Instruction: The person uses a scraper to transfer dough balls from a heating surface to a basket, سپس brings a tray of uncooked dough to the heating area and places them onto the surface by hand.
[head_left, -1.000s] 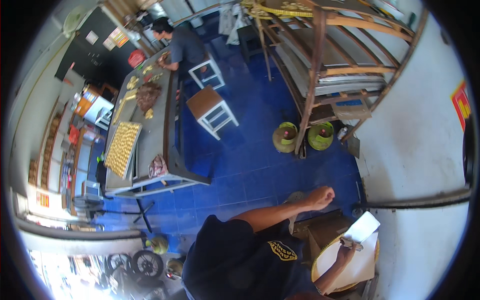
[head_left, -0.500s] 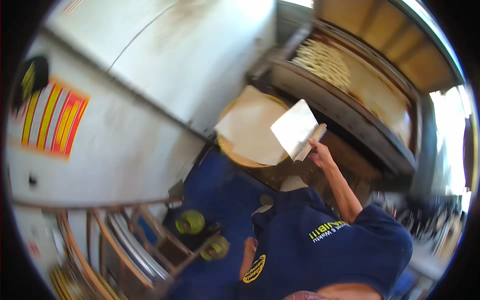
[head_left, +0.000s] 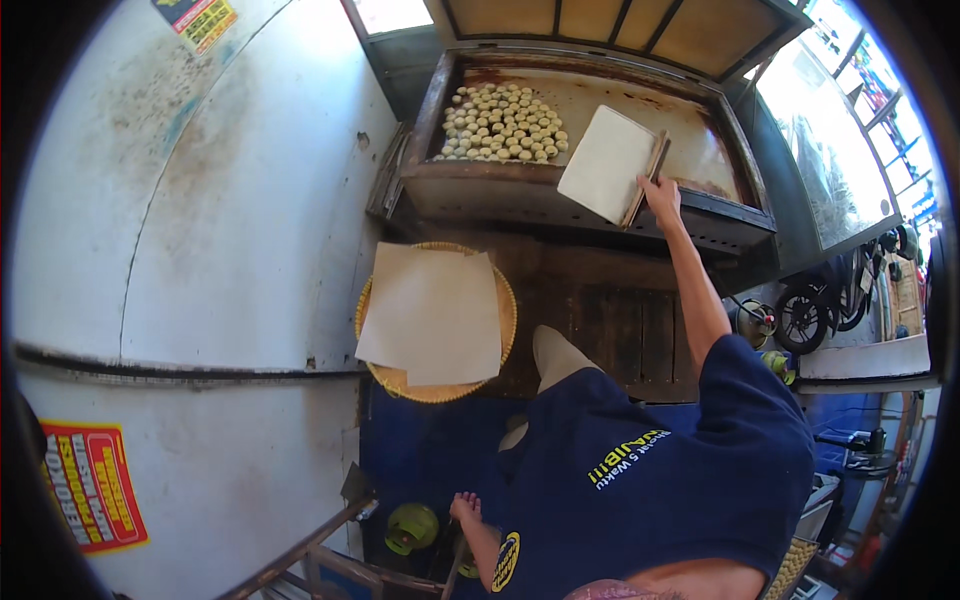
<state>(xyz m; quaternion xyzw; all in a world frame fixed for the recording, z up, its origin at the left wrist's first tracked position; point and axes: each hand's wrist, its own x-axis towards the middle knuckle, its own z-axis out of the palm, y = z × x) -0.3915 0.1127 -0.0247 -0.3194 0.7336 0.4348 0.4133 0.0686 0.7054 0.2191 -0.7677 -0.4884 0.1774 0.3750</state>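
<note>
My right hand point(head_left: 660, 197) is closed on the wooden grip of a broad flat metal scraper point(head_left: 607, 165). Its pale rectangular blade points left, slanted over the front rim of a large griddle point(head_left: 655, 112). To the left of the blade, many small round pale pastries point(head_left: 503, 123) with darker tops lie close together on the griddle. Down beside my body at the lower middle, my left hand point(head_left: 465, 507) has its fingers curled in, and nothing shows in them.
A round woven basket point(head_left: 440, 393) lined with brown paper point(head_left: 430, 315) stands before the griddle, left of my feet. A white wall point(head_left: 260, 200) closes off the left side. Green gas cylinders point(head_left: 411, 528) stand low at left. A motorcycle point(head_left: 815, 305) is at the right.
My view has turned toward the griddle. My right hand has carried the scraper from beside the basket up and forward to the griddle's front edge. My left hand stays low.
</note>
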